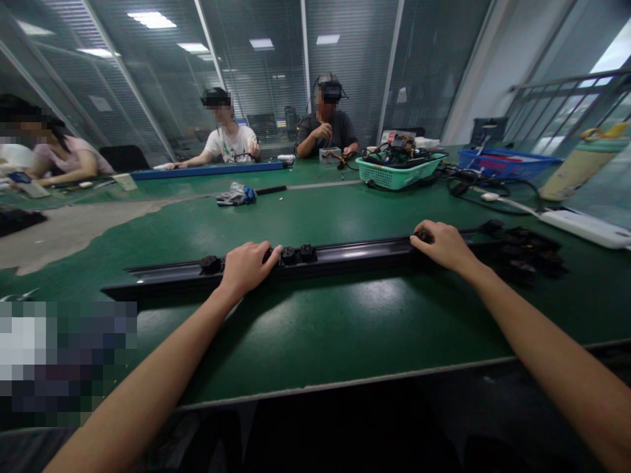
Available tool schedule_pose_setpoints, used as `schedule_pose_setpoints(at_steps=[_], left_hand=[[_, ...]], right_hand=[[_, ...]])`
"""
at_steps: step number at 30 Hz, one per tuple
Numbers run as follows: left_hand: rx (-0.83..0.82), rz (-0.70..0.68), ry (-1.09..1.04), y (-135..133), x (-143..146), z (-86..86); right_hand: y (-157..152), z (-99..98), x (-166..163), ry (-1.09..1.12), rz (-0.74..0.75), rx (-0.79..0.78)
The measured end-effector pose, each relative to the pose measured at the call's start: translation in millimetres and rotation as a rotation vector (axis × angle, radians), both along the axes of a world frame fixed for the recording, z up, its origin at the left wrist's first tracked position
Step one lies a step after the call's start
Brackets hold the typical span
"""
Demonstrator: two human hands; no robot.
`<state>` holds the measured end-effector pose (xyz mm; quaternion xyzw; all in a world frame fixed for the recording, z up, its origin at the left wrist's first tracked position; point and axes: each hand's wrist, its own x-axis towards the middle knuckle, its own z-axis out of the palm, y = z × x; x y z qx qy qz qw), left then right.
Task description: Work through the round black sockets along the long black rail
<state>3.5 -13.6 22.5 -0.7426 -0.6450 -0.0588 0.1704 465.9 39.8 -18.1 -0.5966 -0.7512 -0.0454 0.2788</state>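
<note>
A long black channel rail point(365, 251) lies across the table in front of me. Several small black blocks with round faces, like socket modules point(306, 253), sit in its left half. My left hand point(248, 268) is closed over the rail there, its thumb and fingers around one of these blocks, which is mostly hidden. Further right, my right hand point(442, 244) pinches another black block point(422, 235) at the rail, partly covered by the fingers. Whether that block is seated in the channel I cannot tell. A loose pile of similar black blocks point(530, 253) lies beyond the right hand.
A green basket point(394, 174) of cables, a blue basket point(507, 163) and a white power strip point(586, 226) stand at the back right. Gloves point(236, 194) lie mid-table. Across the table, several people sit near a long blue bar point(211, 171).
</note>
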Motion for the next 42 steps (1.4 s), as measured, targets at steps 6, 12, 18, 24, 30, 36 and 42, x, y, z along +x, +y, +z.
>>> schedule_pose_setpoints(at_steps=[6,12,18,24,30,36,42], left_hand=[[0.007,-0.012,-0.029,1,-2,-1.8],[0.003,-0.006,-0.007,0,-1,-1.1],[0.003,0.000,-0.003,1,-1,-1.1],[0.012,0.001,0.002,0,-1,-1.3],[0.006,-0.003,-0.002,1,-1,-1.7],[0.008,-0.010,-0.007,2,-2,-2.1],[0.008,-0.009,-0.010,1,-1,-1.2]], right_hand=[[3,-1.0,5,0.003,-0.022,-0.004],[4,0.1,12,0.026,-0.046,-0.016],[4,2.4,14,0.030,-0.085,-0.037],[4,1.6,18,0.040,-0.100,-0.022],[6,1.8,24,0.032,-0.128,-0.046],[6,4.1,29,0.035,-0.142,-0.073],[7,2.9,33,0.014,-0.169,-0.075]])
